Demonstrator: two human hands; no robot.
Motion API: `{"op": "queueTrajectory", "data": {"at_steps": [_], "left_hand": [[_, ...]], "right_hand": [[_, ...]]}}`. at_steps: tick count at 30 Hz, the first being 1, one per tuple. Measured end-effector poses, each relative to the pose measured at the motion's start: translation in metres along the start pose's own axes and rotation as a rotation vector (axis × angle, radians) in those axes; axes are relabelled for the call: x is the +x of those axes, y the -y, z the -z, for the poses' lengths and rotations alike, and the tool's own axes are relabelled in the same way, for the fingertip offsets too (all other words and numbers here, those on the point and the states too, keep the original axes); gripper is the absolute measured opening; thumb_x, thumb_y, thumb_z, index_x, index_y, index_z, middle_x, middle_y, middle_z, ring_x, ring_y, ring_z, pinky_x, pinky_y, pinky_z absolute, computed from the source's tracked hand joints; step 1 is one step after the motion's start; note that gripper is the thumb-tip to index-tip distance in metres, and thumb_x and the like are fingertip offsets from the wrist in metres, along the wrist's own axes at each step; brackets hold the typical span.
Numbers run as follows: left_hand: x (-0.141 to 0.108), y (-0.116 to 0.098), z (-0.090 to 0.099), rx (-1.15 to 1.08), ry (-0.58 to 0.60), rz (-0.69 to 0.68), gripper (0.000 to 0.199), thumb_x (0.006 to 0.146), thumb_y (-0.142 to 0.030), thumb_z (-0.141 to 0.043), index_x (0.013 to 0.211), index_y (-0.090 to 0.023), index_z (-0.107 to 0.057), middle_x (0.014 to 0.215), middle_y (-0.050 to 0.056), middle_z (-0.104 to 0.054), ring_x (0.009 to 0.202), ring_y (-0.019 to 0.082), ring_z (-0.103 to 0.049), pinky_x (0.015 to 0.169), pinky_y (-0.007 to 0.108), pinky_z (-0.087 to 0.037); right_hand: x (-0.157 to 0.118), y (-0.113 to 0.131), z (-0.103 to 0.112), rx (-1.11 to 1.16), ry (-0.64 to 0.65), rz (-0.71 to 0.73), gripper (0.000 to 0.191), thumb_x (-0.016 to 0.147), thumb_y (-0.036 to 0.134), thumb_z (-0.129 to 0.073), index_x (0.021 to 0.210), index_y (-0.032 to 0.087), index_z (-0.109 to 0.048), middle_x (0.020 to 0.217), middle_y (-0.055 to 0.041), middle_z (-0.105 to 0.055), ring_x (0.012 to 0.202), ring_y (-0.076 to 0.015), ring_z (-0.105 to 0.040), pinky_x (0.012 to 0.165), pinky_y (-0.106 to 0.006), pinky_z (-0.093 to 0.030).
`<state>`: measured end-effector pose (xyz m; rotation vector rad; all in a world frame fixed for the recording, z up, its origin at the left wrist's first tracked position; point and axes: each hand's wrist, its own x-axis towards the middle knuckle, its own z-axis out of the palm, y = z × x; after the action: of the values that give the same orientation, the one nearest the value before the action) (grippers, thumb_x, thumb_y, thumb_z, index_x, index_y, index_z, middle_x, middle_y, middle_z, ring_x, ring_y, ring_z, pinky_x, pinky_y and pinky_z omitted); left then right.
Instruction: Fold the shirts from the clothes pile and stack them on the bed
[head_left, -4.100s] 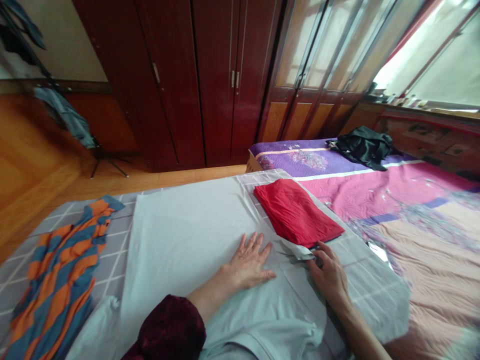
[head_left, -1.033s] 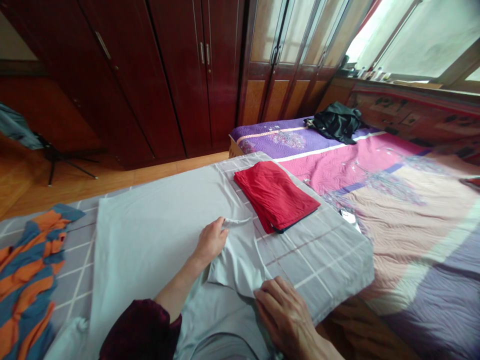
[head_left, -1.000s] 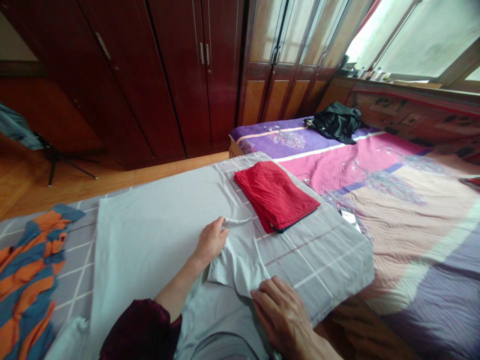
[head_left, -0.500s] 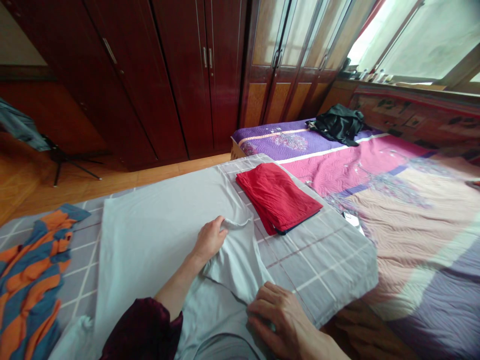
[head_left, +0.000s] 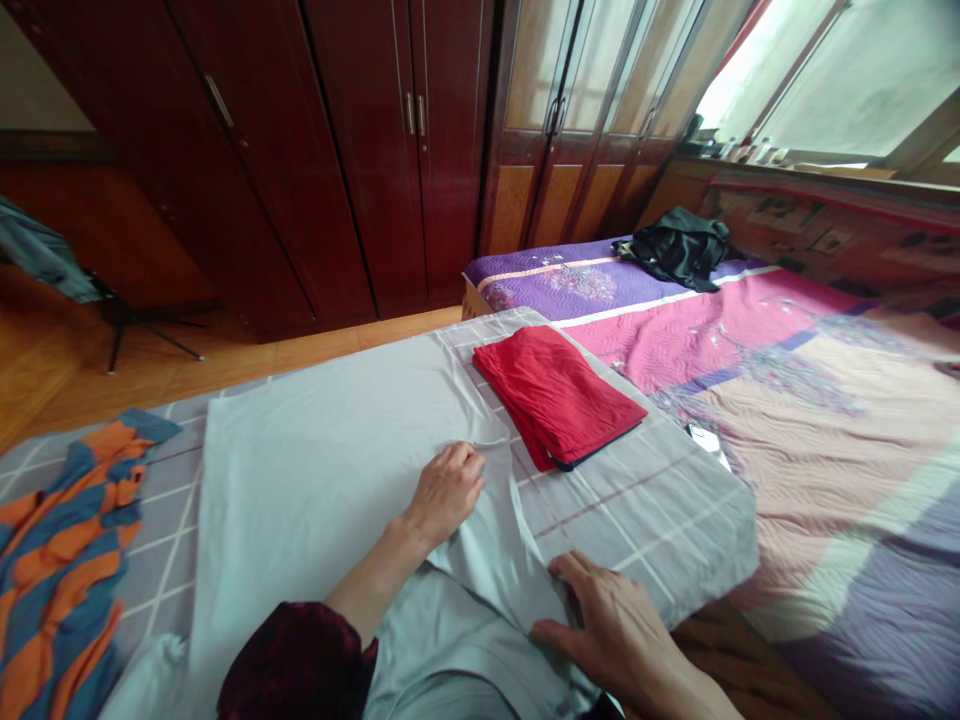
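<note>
A pale grey-green garment lies spread over a checked grey cloth surface. My left hand rests on its right part with the fingers curled against the fabric; whatever is under the fingertips is hidden. Nearer to me and to the right, my right hand touches the garment's right edge, thumb and fingers apart. Creases run through the fabric between both hands. Just beyond them lies a folded red cloth with a dark lower edge.
An orange and blue striped garment lies at the left. The bed on the right bears a black garment and a phone. Dark red wardrobes stand behind, a tripod at left.
My left hand has slid a little to the right along the garment, its fingers now turned down. My right hand has moved right and its thumb has spread from the fingers.
</note>
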<state>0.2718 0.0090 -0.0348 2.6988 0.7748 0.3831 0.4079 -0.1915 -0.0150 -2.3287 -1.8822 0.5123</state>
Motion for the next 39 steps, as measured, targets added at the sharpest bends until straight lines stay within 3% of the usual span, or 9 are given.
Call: {"op": "queueTrajectory", "data": {"at_steps": [3,5,9,19,24,28,31,36,39], "left_hand": [[0.0,0.001,0.0,-0.006,-0.008,-0.003,0.01,0.088,-0.018,-0.055,0.097,-0.021,-0.057,0.1,0.003,-0.055,0.099,0.019,-0.053,0.09,0.032,-0.044],[0.0,0.0,0.002,-0.003,-0.007,-0.008,0.009,0.088,-0.018,-0.055,0.096,-0.021,-0.057,0.1,0.003,-0.055,0.099,0.019,-0.053,0.09,0.032,-0.044],[0.0,0.0,0.002,0.014,-0.005,-0.022,0.009,0.088,-0.019,-0.055,0.096,-0.021,-0.057,0.1,0.003,-0.055,0.1,0.019,-0.052,0.09,0.032,-0.044],[-0.002,0.002,-0.001,0.048,-0.024,-0.062,0.007,0.088,-0.018,-0.056,0.095,-0.02,-0.057,0.099,0.004,-0.055,0.099,0.019,-0.052,0.09,0.033,-0.044],[-0.002,0.0,0.0,0.071,-0.018,-0.071,0.008,0.087,-0.018,-0.056,0.095,-0.021,-0.058,0.099,0.005,-0.055,0.098,0.02,-0.052,0.087,0.035,-0.044],[-0.003,-0.008,0.001,0.067,0.009,-0.213,0.013,0.086,-0.022,-0.058,0.1,-0.022,-0.059,0.106,0.005,-0.056,0.101,0.022,-0.052,0.088,0.037,-0.042],[-0.004,-0.012,-0.004,0.076,0.031,-0.293,0.021,0.087,-0.025,-0.057,0.108,-0.023,-0.058,0.116,0.006,-0.055,0.109,0.023,-0.05,0.094,0.038,-0.039],[-0.006,-0.004,-0.02,0.13,0.047,-0.248,0.041,0.091,-0.034,-0.051,0.13,-0.021,-0.047,0.139,0.01,-0.045,0.132,0.025,-0.034,0.11,0.042,-0.023],[-0.007,0.0,-0.024,0.119,0.075,-0.236,0.054,0.092,-0.048,-0.045,0.138,-0.02,-0.038,0.148,0.011,-0.034,0.139,0.026,-0.023,0.113,0.045,-0.015]], "right_hand": [[-0.014,-0.007,-0.013,0.023,-0.067,0.12,0.06,0.068,0.018,-0.06,0.125,0.015,-0.043,0.102,-0.0086,-0.065,0.088,-0.0247,-0.065,0.068,-0.031,-0.047],[-0.018,-0.008,-0.023,0.013,-0.135,0.179,0.068,0.064,0.009,-0.053,0.13,0.014,-0.036,0.106,-0.0096,-0.064,0.09,-0.0231,-0.065,0.069,-0.03,-0.048],[-0.017,-0.001,-0.033,-0.048,-0.275,0.198,0.052,0.065,0.003,-0.045,0.115,0.018,-0.047,0.085,-0.003,-0.064,0.072,-0.0188,-0.065,0.06,-0.027,-0.047],[-0.023,0.003,-0.03,-0.037,-0.505,0.292,0.035,0.069,0.001,-0.044,0.094,0.022,-0.057,0.07,0.0004,-0.056,0.063,-0.015,-0.054,0.059,-0.025,-0.039],[-0.027,0.011,-0.024,-0.022,-0.537,0.397,0.03,0.077,0.003,-0.044,0.096,0.021,-0.057,0.067,0.0008,-0.054,0.059,-0.0132,-0.051,0.056,-0.024,-0.035],[-0.028,0.009,-0.021,-0.031,-0.6,0.433,0.027,0.081,0.004,-0.043,0.099,0.019,-0.055,0.066,0.0005,-0.055,0.058,-0.0131,-0.052,0.055,-0.025,-0.036],[-0.029,0.003,-0.023,-0.059,-0.561,0.406,0.025,0.082,0.005,-0.044,0.1,0.02,-0.054,0.069,0.0002,-0.057,0.061,-0.0135,-0.054,0.059,-0.025,-0.037],[-0.032,0.0,-0.027,-0.109,-0.326,0.323,0.019,0.074,0.005,-0.047,0.08,0.022,-0.051,0.064,0.0023,-0.057,0.055,-0.0133,-0.054,0.053,-0.026,-0.032],[-0.032,0.006,-0.017,-0.142,-0.285,0.32,0.012,0.08,0.011,-0.051,0.076,0.022,-0.05,0.062,0.0029,-0.057,0.052,-0.0128,-0.054,0.05,-0.027,-0.031]]}}
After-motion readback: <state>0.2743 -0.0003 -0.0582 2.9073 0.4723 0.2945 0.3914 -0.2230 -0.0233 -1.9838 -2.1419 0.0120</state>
